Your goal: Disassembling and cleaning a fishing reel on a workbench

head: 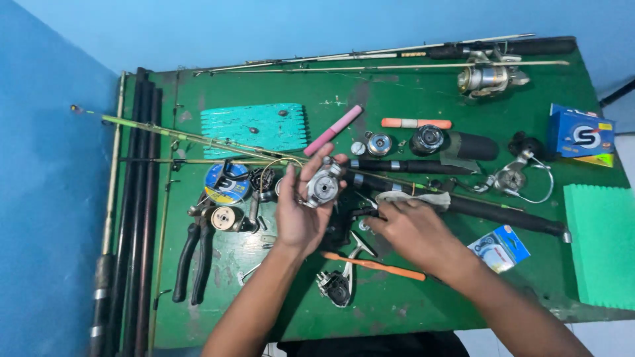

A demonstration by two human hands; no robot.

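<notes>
Over the middle of the green table (397,297), the left hand (301,211) is raised palm up, its fingers curled around a silver reel part (323,187) whose round face is turned up toward the camera. The right hand (413,235) rests lower, just to the right, with its fingers bent down onto small dark pieces (360,215) on the table; whether they pinch one of them I cannot tell. A white rag (413,198) lies just behind that hand, a black rod handle (503,215) runs off to the right, and an orange tool (377,266) lies in front. Black pliers (195,254) and a blue line spool (226,182) sit well to the left. This looks like the middle of reel work: one piece held steady while another is sorted out. Any fitting move would call for careful lining up and a light touch.
</notes>
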